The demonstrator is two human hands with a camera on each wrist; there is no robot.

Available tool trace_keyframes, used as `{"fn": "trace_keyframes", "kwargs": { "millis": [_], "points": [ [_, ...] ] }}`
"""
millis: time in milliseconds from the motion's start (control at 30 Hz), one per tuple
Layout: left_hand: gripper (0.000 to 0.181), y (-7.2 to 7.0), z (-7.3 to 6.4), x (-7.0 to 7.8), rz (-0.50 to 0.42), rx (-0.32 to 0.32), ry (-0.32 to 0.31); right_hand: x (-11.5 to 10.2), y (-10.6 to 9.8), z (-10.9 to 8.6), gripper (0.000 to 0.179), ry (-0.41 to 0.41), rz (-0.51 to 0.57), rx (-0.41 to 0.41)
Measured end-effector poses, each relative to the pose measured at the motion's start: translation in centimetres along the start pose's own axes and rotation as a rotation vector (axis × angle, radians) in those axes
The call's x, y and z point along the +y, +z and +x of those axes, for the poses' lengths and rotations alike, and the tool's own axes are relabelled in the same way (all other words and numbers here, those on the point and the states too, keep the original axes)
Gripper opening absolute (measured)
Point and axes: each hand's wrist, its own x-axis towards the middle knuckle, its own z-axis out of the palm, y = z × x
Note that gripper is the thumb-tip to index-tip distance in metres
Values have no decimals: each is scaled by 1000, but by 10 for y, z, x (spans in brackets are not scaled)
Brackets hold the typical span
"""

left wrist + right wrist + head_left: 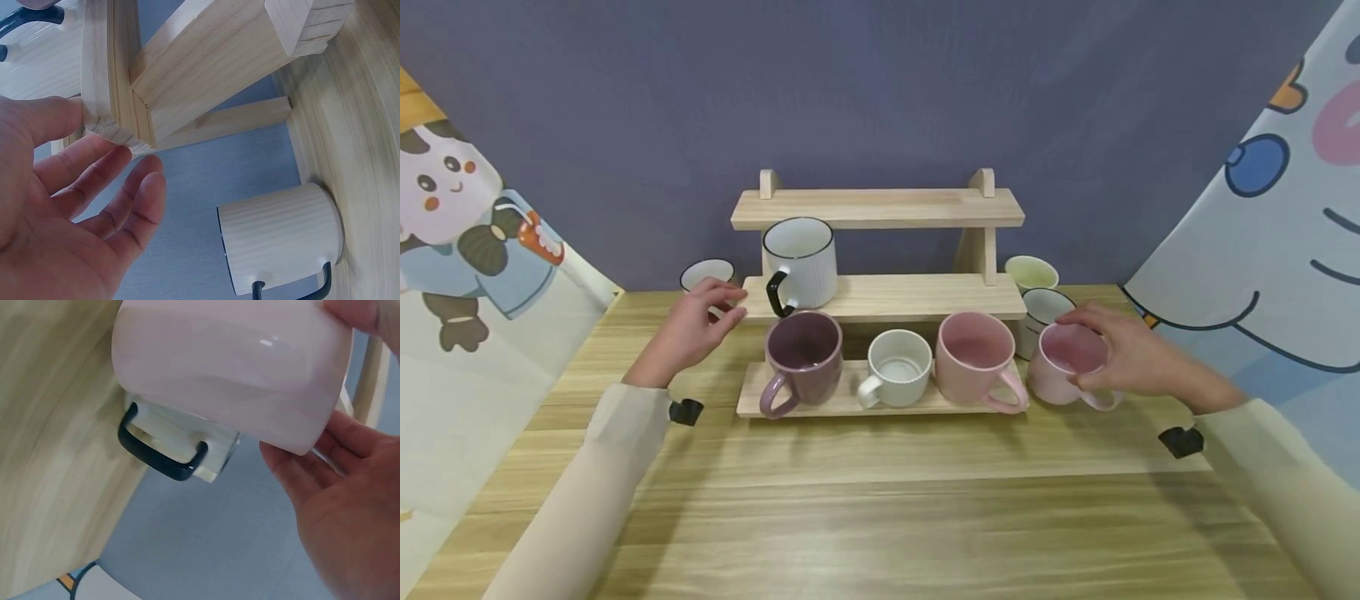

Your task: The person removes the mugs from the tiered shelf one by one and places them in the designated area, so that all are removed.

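Note:
My right hand (1116,346) grips a pink mug (231,369) at its rim, thumb on one side and fingers on the other. This mug stands beside the rack's right end; whether its base touches the table cannot be told. My left hand (75,194) is at the left end of the wooden rack's middle shelf (917,296), its lightly bent fingers touching the board's end. On that shelf sits a white mug (801,262) with a black handle. Along the bottom shelf stand a purple mug (805,358), a small white cup (898,367) and another pink mug (976,358).
Behind the held mug are a white mug (1041,317) with a dark rim and a green cup (1032,271). Another white ribbed mug (278,237) stands left of the rack, near my left hand. A dark blue backdrop (880,92) rises behind the wooden table (880,517).

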Motion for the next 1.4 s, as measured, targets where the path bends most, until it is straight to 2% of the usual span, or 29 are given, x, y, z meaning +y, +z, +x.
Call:
{"fn": "trace_keyframes", "kwargs": {
  "millis": [100, 300, 500, 733, 933, 1167, 1400],
  "points": [
    [26, 1, 0, 0, 11, -4, -2, 3, 5, 0, 73, 1, -20, 0],
    [26, 1, 0, 0, -2, 0, 7, 7, 13, 0, 73, 66, -10, -41],
    [26, 0, 1, 1, -3, 2, 10, 10, 16, -1, 71, 72, 3, -50],
    [26, -1, 1, 0, -5, -7, 3, 12, 15, -3, 61, 10, 25, -46],
    [26, -1, 1, 1, -7, -7, 7, 13, 14, -5, 62, -21, 66, -39],
    [26, -2, 0, 1, -6, -4, 6, 10, 8, -6, 64, -14, 62, -50],
    [26, -2, 0, 1, -4, -7, 0, 3, 0, 3, 56, -101, 56, 30]
  ]
}}
